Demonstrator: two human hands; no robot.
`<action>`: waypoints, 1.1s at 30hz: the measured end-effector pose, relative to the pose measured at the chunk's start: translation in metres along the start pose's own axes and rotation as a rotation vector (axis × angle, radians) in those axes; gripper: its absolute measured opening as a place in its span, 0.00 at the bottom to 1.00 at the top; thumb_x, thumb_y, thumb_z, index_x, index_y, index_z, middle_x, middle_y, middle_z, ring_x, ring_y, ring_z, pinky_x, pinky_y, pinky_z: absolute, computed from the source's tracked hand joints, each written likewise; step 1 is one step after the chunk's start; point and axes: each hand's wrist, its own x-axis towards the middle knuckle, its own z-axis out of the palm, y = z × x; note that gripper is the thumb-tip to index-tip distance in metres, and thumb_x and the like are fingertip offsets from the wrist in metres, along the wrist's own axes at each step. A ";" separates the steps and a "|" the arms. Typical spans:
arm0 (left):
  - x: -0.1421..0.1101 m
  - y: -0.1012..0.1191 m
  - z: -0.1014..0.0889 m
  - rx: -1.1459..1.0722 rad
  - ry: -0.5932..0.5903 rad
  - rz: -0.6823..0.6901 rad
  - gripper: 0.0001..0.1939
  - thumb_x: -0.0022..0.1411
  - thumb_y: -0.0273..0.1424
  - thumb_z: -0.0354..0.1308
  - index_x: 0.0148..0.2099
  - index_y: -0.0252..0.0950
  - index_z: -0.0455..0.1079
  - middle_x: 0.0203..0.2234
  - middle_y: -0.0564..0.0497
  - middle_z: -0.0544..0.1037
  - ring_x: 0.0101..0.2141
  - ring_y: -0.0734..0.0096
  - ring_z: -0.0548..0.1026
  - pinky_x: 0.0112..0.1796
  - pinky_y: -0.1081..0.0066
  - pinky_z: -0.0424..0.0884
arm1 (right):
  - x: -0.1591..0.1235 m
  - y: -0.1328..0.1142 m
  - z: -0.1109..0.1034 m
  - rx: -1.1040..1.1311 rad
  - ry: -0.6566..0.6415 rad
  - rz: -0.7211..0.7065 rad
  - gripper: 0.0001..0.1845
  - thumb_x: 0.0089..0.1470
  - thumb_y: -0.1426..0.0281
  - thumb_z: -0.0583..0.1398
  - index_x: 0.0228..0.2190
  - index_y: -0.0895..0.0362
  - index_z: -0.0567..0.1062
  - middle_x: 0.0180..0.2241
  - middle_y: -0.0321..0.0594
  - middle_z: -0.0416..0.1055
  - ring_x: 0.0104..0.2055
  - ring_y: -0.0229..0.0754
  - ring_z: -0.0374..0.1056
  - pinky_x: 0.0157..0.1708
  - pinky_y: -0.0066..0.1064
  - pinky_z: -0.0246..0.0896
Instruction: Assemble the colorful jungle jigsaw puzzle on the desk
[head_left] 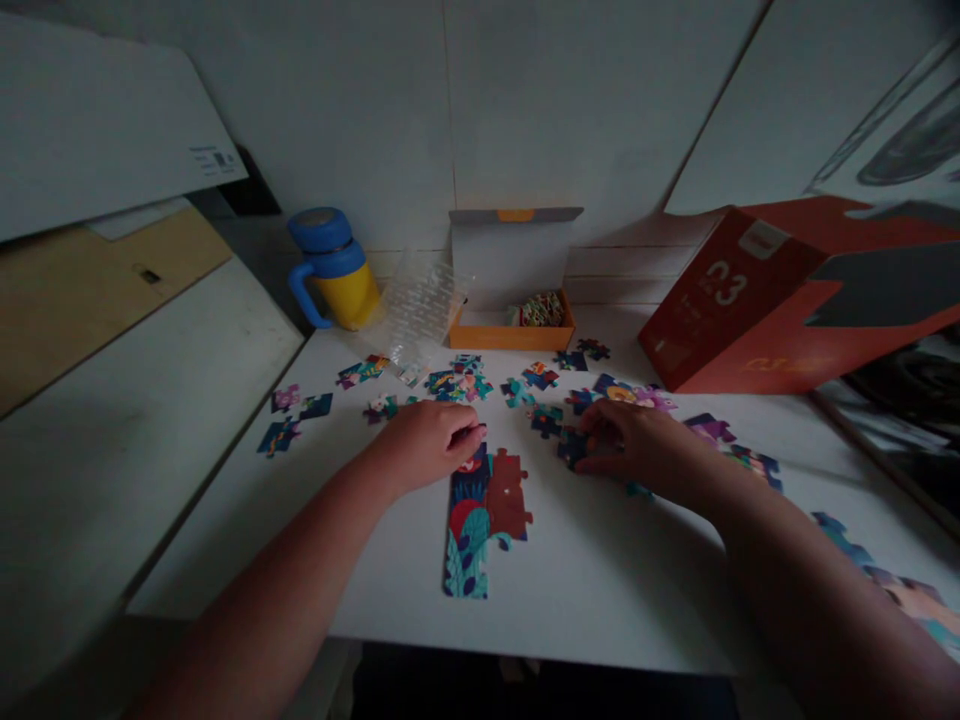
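I take this for a corner of a home, though I can't tell which room. My white tabletop (600, 600) runs up to a pale wall (337, 100) with thin seams, and what lies on it is domestic: scattered jigsaw pieces (277, 437), a lidded blue-and-yellow mug (349, 285), an open orange-sided box (512, 337). A big red carton (742, 300) crowds the right side; a white panel or carton (105, 120) bearing small print juts in from the left. The light is dim.

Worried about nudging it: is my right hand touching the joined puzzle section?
Apart: the head view shows white tabletop between your right hand and the joined puzzle section.
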 end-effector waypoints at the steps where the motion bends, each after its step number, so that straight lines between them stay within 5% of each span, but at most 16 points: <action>1: 0.000 0.000 0.001 -0.007 -0.003 -0.002 0.14 0.74 0.35 0.58 0.33 0.38 0.73 0.26 0.53 0.76 0.27 0.70 0.71 0.31 0.68 0.59 | 0.000 -0.002 0.001 0.006 -0.008 -0.005 0.21 0.49 0.57 0.74 0.42 0.50 0.80 0.35 0.39 0.81 0.34 0.47 0.76 0.33 0.34 0.66; 9: 0.002 -0.002 0.006 -0.037 -0.027 0.009 0.09 0.74 0.32 0.58 0.44 0.39 0.80 0.38 0.48 0.85 0.37 0.65 0.80 0.40 0.66 0.70 | -0.001 -0.004 0.005 0.104 -0.024 -0.069 0.16 0.55 0.56 0.70 0.42 0.50 0.79 0.33 0.37 0.81 0.32 0.45 0.74 0.32 0.34 0.64; 17: 0.001 -0.001 0.006 -0.002 -0.071 0.063 0.11 0.75 0.32 0.57 0.40 0.38 0.78 0.35 0.50 0.83 0.35 0.66 0.79 0.38 0.66 0.67 | 0.000 -0.002 0.001 0.132 -0.033 -0.052 0.14 0.63 0.54 0.63 0.38 0.50 0.80 0.31 0.39 0.81 0.30 0.45 0.73 0.31 0.34 0.64; 22: 0.001 0.000 0.007 -0.032 -0.084 0.095 0.06 0.71 0.29 0.61 0.40 0.38 0.79 0.34 0.51 0.83 0.33 0.68 0.77 0.36 0.68 0.65 | 0.006 -0.002 -0.001 0.054 0.105 -0.031 0.15 0.66 0.57 0.58 0.38 0.52 0.80 0.33 0.43 0.81 0.31 0.45 0.74 0.33 0.35 0.65; 28: 0.000 0.007 0.003 -0.046 -0.135 0.028 0.04 0.69 0.33 0.67 0.42 0.39 0.80 0.27 0.54 0.79 0.27 0.71 0.73 0.31 0.69 0.60 | 0.040 -0.011 0.002 -0.220 0.271 0.011 0.20 0.70 0.55 0.57 0.45 0.56 0.81 0.48 0.52 0.80 0.45 0.52 0.77 0.45 0.39 0.67; 33: -0.002 0.005 0.003 -0.040 -0.157 0.018 0.06 0.68 0.35 0.68 0.43 0.39 0.79 0.27 0.54 0.79 0.26 0.72 0.72 0.29 0.70 0.58 | 0.084 -0.020 0.006 -0.380 0.220 0.033 0.28 0.67 0.48 0.60 0.48 0.59 0.81 0.53 0.60 0.77 0.50 0.56 0.77 0.47 0.41 0.69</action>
